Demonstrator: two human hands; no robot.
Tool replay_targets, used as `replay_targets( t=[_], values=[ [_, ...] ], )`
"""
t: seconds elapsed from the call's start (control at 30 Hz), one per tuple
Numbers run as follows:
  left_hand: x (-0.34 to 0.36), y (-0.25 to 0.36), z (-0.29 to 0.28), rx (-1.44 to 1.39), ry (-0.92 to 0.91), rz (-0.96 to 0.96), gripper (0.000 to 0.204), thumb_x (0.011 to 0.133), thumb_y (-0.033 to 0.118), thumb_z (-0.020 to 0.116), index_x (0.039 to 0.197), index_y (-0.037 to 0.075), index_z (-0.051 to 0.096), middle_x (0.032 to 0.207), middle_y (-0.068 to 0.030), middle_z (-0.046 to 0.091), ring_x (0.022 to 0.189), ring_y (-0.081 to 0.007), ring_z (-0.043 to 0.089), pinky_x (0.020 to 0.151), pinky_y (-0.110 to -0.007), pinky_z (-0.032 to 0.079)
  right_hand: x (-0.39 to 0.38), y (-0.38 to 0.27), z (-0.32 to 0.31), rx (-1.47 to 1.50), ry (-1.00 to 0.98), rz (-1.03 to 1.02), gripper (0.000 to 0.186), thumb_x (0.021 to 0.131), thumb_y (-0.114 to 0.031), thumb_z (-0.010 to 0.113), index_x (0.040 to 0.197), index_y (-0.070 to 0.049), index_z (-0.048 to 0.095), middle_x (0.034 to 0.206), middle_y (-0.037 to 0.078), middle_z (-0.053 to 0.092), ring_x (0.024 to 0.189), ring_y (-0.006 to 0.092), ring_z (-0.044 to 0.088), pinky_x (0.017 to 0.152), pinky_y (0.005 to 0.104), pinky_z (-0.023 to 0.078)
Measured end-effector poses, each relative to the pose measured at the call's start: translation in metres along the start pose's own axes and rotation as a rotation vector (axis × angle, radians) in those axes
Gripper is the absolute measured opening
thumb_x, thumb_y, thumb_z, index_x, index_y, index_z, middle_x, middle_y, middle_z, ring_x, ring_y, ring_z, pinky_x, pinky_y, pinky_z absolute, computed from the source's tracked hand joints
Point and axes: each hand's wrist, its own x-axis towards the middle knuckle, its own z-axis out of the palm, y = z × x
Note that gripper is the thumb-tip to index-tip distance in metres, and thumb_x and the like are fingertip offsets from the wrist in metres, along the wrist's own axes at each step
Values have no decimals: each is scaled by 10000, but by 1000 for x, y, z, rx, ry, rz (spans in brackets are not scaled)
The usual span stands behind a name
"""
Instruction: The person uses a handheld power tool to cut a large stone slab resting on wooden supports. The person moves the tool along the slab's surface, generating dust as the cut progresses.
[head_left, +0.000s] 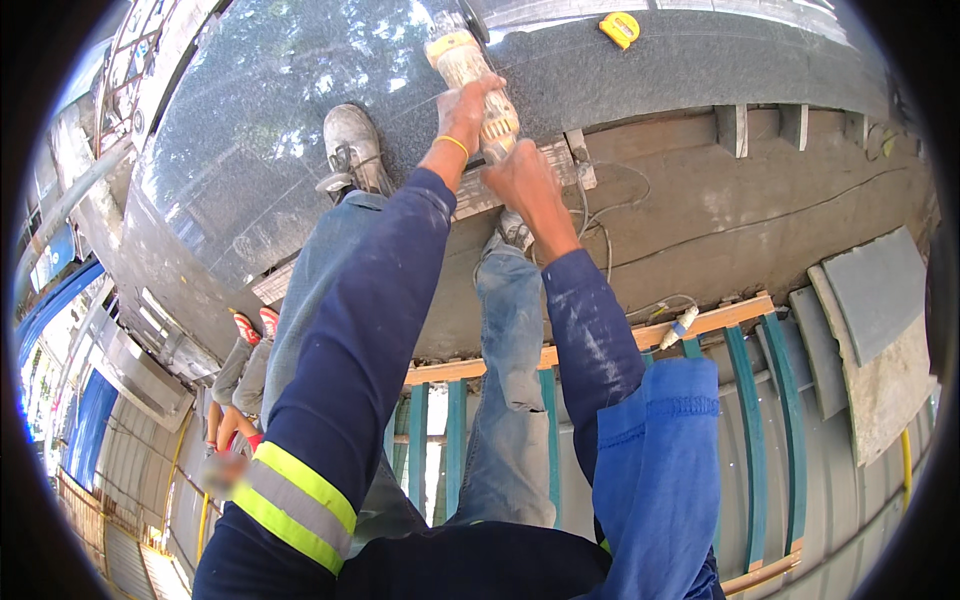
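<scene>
Both hands clamp the grinder (472,85), left hand (466,112) at 12 o'clock of right hand (520,180); cord (600,215) near boot (352,150) could snag, kicking it off the slab (270,110).

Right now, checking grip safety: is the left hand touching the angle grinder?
Touching. The head view shows the left hand wrapped around the angle grinder body.

Glossy speckled grey stone slab (250,120) mirroring trees beyond the fingers, dusty yellow plastic angle grinder (478,85) inside the fingers (470,100), rough matt wooden planks (520,190) just under them, blue cotton sleeves (380,330) powdered white, faded dusty denim jeans (510,380)
</scene>
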Motion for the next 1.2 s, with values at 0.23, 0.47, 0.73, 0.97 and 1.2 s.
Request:
replay_targets(
  t=[0.23,0.47,0.73,0.97,1.2],
  values=[
    [14,-12,-10,2,-2,8,287,786,155,743,1008,18,622,808,-100,649,646,-241,672,565,-405,588,-8,2,0,-7,-21,-12,339,768,-155,687,958,119,630,971,361,683,961,493,684,842,531,538],
    [26,13,-6,21,-1,48,333,777,183,756,1026,21,607,827,-97,649,659,-241,676,589,-428,594,20,-10,4,17,-17,-30,358,771,-175,706,968,114,630,972,349,690,952,483,693,837,526,545],
    [-11,-9,-1,-17,40,-3,267,762,117,757,968,-32,678,842,-121,677,668,-246,679,583,-408,585,-12,12,3,-2,-1,-16,349,766,-170,700,962,110,632,958,360,684,937,499,686,825,532,545],
    [23,-10,-16,-8,-32,31,316,793,164,741,1033,11,603,812,-107,649,643,-249,678,576,-428,591,1,4,7,-1,8,-73,325,769,-152,680,950,114,630,959,360,684,933,497,688,818,536,545],
    [16,10,-4,21,-28,13,322,791,183,748,1023,19,596,824,-104,651,663,-251,681,590,-428,594,13,-2,5,6,18,-43,329,767,-153,685,962,105,629,949,350,689,936,494,691,828,532,545]
  ],
)
